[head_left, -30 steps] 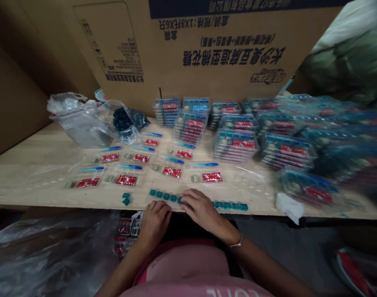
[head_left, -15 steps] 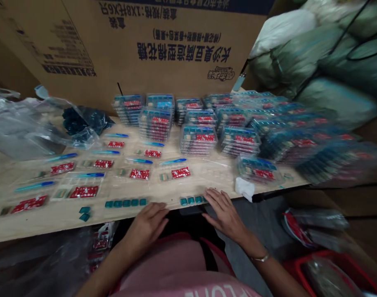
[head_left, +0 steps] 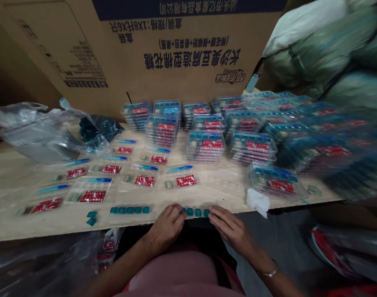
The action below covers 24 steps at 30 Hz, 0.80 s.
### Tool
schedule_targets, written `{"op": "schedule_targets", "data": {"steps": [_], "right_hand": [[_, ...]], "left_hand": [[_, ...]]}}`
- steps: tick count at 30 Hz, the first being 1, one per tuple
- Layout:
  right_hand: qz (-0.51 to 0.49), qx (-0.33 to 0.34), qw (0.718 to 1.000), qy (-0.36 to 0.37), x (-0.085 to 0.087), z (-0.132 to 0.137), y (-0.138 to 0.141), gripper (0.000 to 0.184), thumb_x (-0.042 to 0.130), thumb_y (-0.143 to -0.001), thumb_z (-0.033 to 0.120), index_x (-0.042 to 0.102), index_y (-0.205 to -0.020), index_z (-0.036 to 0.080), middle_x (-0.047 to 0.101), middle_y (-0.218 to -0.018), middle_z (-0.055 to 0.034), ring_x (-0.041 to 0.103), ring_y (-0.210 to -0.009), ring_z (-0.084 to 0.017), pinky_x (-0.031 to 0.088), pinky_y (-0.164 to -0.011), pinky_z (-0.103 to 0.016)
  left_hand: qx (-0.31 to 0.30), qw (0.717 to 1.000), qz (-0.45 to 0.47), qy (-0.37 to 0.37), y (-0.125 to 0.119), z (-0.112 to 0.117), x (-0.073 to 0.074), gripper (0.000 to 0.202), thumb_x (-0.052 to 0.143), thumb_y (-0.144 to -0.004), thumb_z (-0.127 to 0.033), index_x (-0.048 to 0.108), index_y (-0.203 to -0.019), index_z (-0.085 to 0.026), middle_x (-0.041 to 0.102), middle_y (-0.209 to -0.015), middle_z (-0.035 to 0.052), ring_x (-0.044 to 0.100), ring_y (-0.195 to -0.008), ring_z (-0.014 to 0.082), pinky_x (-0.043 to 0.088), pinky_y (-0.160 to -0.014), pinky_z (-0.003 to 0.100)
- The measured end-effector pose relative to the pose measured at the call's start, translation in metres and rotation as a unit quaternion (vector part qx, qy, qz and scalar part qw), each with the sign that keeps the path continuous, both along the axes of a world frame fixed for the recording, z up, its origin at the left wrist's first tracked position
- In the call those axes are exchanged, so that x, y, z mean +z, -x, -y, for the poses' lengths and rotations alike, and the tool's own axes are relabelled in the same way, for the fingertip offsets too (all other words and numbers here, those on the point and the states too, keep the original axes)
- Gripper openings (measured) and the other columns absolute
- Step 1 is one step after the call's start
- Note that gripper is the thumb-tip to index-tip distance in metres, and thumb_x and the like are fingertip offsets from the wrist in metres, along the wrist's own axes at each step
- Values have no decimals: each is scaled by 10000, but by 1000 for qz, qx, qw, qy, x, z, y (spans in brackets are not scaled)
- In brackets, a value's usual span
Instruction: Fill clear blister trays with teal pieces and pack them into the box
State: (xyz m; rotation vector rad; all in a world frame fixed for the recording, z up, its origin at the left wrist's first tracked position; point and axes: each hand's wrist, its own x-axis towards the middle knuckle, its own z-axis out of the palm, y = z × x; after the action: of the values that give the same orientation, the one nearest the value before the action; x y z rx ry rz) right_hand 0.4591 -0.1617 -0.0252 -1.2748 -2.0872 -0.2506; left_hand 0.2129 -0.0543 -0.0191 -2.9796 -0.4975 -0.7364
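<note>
A short row of small teal square pieces (head_left: 198, 213) lies along the near table edge. My left hand (head_left: 167, 227) is at the row's left end, its fingers closed together around the end piece. At the right end, the thumb and fingertips of my right hand (head_left: 231, 229) close on the last piece. The row sits between both hands, on the tabletop. Left of them lies a second row of teal pieces (head_left: 130, 210), with two loose teal pieces (head_left: 91, 218) farther left. Behind the hands is a clear tray (head_left: 186, 180) with a red packet and a blue pen-shaped item.
Several more clear trays (head_left: 93, 196) lie across the left half of the table (head_left: 8, 220). Stacks of filled trays (head_left: 205, 146) stand behind and to the right. A crumpled white tissue (head_left: 258, 201) sits at the front edge. A large carton (head_left: 126, 78) walls the back.
My left hand has moved right to the left end of the near row. My right hand's fingers have closed in on its right end. The camera view has shifted.
</note>
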Motion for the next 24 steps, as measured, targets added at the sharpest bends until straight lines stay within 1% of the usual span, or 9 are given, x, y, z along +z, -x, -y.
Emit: {"op": "schedule_targets", "data": {"steps": [3, 7, 10, 12, 14, 16, 18, 21, 24], "right_hand": [[-1, 36, 999, -6, 11, -6, 0, 300, 486, -923, 71, 612, -1182, 158, 695, -1128, -116, 625, -1125, -200, 583, -914, -342], [-72, 33, 997, -3, 25, -20, 0, 346, 542, -908, 104, 556, -1242, 193, 697, -1125, -100, 649, -1083, -192, 580, -895, -326], [-174, -20, 984, 41, 30, -52, 0, 390, 531, -925, 182, 471, -1309, 219, 701, -1108, -87, 676, -1009, -184, 581, -833, -310], [-238, -54, 967, 73, 30, -84, 1, 429, 521, -929, 246, 410, -1341, 203, 696, -1103, -98, 688, -945, -187, 582, -759, -299], [-267, -98, 954, 98, 28, -117, 3, 465, 523, -916, 286, 390, -1346, 173, 678, -1120, -121, 683, -921, -200, 576, -729, -310], [-238, -151, 951, 126, 29, -142, 6, 436, 513, -905, 288, 439, -1311, 147, 653, -1138, -143, 657, -978, -233, 561, -790, -359], [-172, -193, 954, 152, 31, -154, 11, 368, 478, -916, 267, 508, -1258, 134, 629, -1147, -154, 623, -1044, -261, 534, -860, -397], [-109, -223, 951, 184, 35, -153, 16, 330, 426, -946, 250, 552, -1226, 128, 602, -1158, -149, 620, -1029, -258, 531, -853, -381], [-88, -238, 947, 199, 37, -149, 20, 322, 432, -958, 250, 548, -1238, 142, 597, -1166, -128, 627, -1008, -235, 529, -836, -342]], "left_hand": [[-5, 999, 16, -33, 5, 2, 3, 208, 451, -875, -106, 607, -1009, -136, 644, -1002, 119, 603, -963, 216, 523, -849, 341], [-8, 996, 76, -39, 13, -2, 23, 249, 457, -875, -79, 575, -1085, -140, 655, -1017, 121, 610, -987, 204, 519, -854, 322], [46, 988, 130, 64, 8, -28, 42, 249, 462, -901, -111, 521, -1138, -157, 655, -995, 97, 630, -948, 170, 529, -819, 275], [99, 971, 149, 160, -2, -58, 50, 297, 473, -905, -146, 461, -1201, -165, 652, -936, 63, 646, -850, 147, 540, -753, 255], [155, 954, 112, 233, -13, -90, 54, 368, 490, -882, -139, 424, -1244, -156, 650, -871, 33, 647, -755, 141, 544, -692, 255], [209, 945, 33, 250, -24, -117, 55, 399, 506, -849, -114, 446, -1243, -147, 661, -912, 51, 656, -773, 158, 548, -706, 281], [248, 941, -28, 231, -32, -132, 55, 394, 511, -831, -98, 491, -1222, -139, 655, -1051, 103, 660, -896, 193, 545, -790, 325], [257, 940, -63, 214, -40, -134, 56, 365, 498, -834, -85, 536, -1197, -104, 607, -1203, 168, 606, -1096, 246, 487, -949, 384], [258, 937, -100, 213, -45, -129, 58, 316, 468, -837, -56, 589, -1126, -94, 613, -1204, 173, 554, -1186, 259, 405, -1050, 400]]}}
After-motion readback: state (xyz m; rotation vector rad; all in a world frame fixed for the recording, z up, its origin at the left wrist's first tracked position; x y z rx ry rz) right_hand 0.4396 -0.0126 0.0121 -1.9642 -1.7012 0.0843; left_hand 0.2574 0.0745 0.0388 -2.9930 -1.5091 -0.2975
